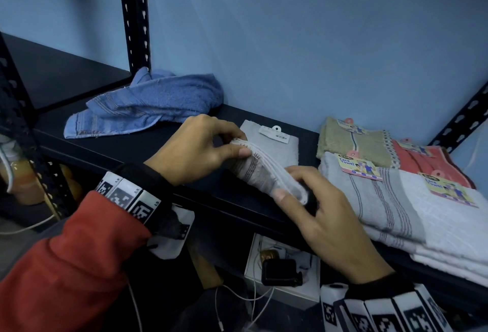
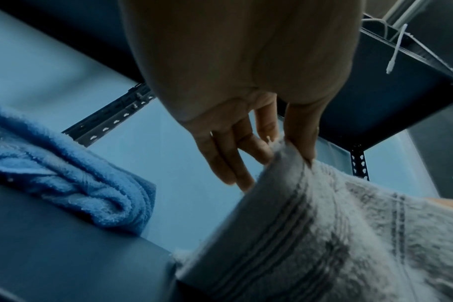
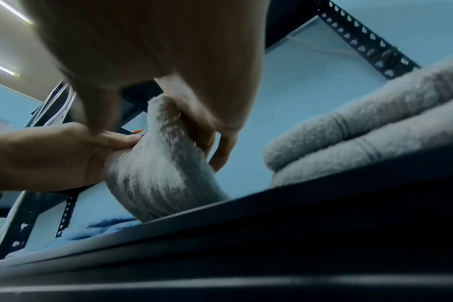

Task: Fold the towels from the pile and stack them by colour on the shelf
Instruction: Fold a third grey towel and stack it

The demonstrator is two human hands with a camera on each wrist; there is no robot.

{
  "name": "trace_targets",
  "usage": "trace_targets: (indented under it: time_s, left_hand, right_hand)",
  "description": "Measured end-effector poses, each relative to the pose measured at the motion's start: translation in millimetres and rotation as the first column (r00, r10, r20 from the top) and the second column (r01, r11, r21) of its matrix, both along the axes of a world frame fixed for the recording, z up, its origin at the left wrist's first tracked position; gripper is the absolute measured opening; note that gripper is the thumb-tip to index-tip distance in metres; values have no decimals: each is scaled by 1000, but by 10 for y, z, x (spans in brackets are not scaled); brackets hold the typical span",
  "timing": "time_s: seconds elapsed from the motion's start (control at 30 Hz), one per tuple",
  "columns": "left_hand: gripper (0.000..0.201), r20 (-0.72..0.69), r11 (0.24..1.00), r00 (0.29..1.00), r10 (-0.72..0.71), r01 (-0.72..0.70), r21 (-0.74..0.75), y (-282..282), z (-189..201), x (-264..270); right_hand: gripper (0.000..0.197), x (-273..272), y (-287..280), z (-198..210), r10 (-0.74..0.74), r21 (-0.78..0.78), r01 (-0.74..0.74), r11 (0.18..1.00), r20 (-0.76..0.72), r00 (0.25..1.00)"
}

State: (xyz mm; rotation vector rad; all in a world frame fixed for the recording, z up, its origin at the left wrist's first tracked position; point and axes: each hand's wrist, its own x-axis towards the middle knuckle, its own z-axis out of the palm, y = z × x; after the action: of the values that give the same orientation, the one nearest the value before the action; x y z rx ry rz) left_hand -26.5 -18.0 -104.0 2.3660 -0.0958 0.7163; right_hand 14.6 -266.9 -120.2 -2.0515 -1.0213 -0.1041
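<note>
A folded white towel point(image 1: 261, 170) with grey stripes is held just above the dark shelf point(image 1: 132, 147). My left hand point(image 1: 200, 144) pinches its far end between thumb and fingers. My right hand point(image 1: 317, 210) grips its near end, thumb on top. The left wrist view shows the same towel point(image 2: 311, 235) pinched by my left hand point(image 2: 285, 147). From the right wrist, the towel point(image 3: 158, 173) stands on its edge on the shelf lip point(image 3: 246, 224), gripped by my right hand point(image 3: 194, 122). A crumpled blue towel point(image 1: 148, 104) lies at the back left.
A flat white towel with a tag point(image 1: 274, 144) lies behind the held one. To the right sit folded stacks: grey-white towels point(image 1: 396, 205) with labels, an olive one point(image 1: 353, 141) and a coral one point(image 1: 427, 160). Black slotted posts point(image 1: 134, 15) frame the shelf. A box with cables point(image 1: 280, 276) is below.
</note>
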Motion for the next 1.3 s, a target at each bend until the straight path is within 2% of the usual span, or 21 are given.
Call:
trace_targets:
  time_s: [0.07, 0.13, 0.2, 0.27, 0.3, 0.33, 0.4, 0.47, 0.53, 0.6, 0.7, 0.8, 0.93, 1.0, 1.1, 1.2, 1.3]
  left_hand:
    - [17, -14, 992, 999, -36, 34, -122, 0, 27, -13]
    - [19, -18, 978, 999, -30, 26, -205, 2, 29, -16]
    - [20, -21, 984, 999, 24, -27, -177, -6, 8, -9]
    - [18, -31, 989, 996, 83, -86, -117, -35, -17, 13]
    - [18, -41, 986, 992, 118, -122, -114, -44, -33, 32]
    - [20, -68, 979, 985, 159, -167, -120, -46, -46, 48]
    - [23, -183, 957, 956, 229, -255, -135, -24, -80, 71]
    - [25, -337, 941, 908, 247, -308, -141, 15, -128, 77]
    - [35, -438, 939, 874, 211, -306, -158, 41, -145, 47]
    - [39, -471, 945, 876, 108, -238, -226, 60, -112, 6]
    - [17, -463, 963, 886, 17, -139, -231, 91, -76, -24]
    - [6, -371, 981, 924, 97, -151, -119, 109, -114, 5]
    - [11, -271, 958, 933, 238, -272, -96, 85, -141, 36]
    - [19, -292, 946, 909, 296, -322, -42, 68, -174, 63]
    - [30, -402, 936, 854, 330, -352, 21, 17, -268, 130]
    - [41, -478, 935, 810, 341, -346, 81, 9, -334, 233]
    - [46, -507, 946, 802, 315, -308, 100, -3, -269, 280]
  right_hand:
    - [25, -41, 24, 10, 40, 26, -38, 999, -87, 995]
    - [15, -9, 78, -37, -14, 141, 20, 990, -42, 999]
    - [18, 58, 99, -87, -70, 316, 96, 944, -93, 993]
    - [18, 94, 106, -76, -30, 435, 139, 890, -248, 968]
    - [14, 100, 103, -70, 26, 452, 138, 881, -338, 941]
    - [19, 99, 110, -80, 87, 447, 131, 885, -435, 896]
    - [44, 106, 129, -154, 146, 388, 101, 916, -557, 817]
    - [61, 128, 148, -253, 91, 320, 120, 940, -573, 814]
    - [63, 143, 151, -305, 30, 310, 177, 934, -562, 826]
    - [51, 159, 150, -321, -10, 307, 210, 928, -544, 839]
    - [27, 185, 132, -342, -60, 223, 177, 959, -452, 890]
    - [24, 186, 169, -293, -51, 235, 159, 959, -407, 912]
    - [26, 298, 311, -228, -67, 279, 171, 945, -346, 936]
    - [27, 381, 391, -288, -129, 198, 190, 962, -284, 950]
    - [33, 462, 483, -348, -218, 41, 232, 972, -219, 951]
    - [40, 488, 548, -286, -273, -109, 258, 960, -150, 950]
    - [42, 520, 631, -244, -320, -227, 299, 927, -61, 945]
